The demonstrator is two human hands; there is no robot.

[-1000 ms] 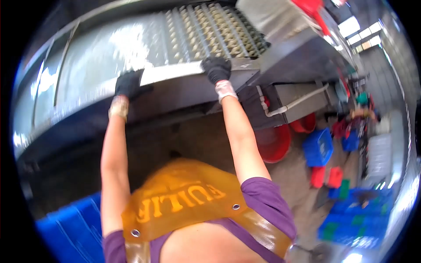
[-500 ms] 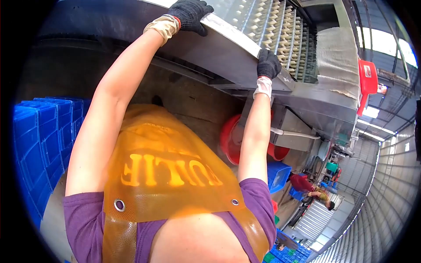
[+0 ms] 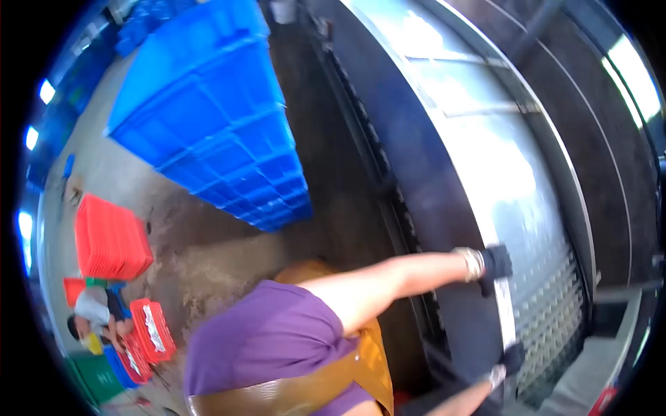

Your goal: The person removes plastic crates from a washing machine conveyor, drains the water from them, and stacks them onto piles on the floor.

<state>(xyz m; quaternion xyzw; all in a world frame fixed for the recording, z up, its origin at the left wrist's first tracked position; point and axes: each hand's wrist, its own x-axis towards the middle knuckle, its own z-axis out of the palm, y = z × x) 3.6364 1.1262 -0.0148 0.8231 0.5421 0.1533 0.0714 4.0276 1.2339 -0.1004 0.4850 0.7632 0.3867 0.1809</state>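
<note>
A long metal conveyor machine (image 3: 485,139) runs down the right half of the view, with rows of small pale cleats (image 3: 555,326) on its lower part. My left hand (image 3: 497,266), in a black knit glove over a pale cuff, is closed over the near metal rim (image 3: 506,312), thumb on the outer side. Further down that same rim, my right hand (image 3: 513,359), also black-gloved and slightly blurred, is closed around the edge. Neither hand holds a loose object.
A tall stack of blue crates (image 3: 215,118) stands behind my left side. Red crates (image 3: 111,239) are stacked on the floor further back. Beyond them a person (image 3: 100,308) bends over red baskets (image 3: 152,329) with pale contents. A pale cloth (image 3: 590,371) hangs at the machine's end.
My view has swung left, bringing the blue crate stack, red crates and another person into sight. Both hands stay on the rim.
</note>
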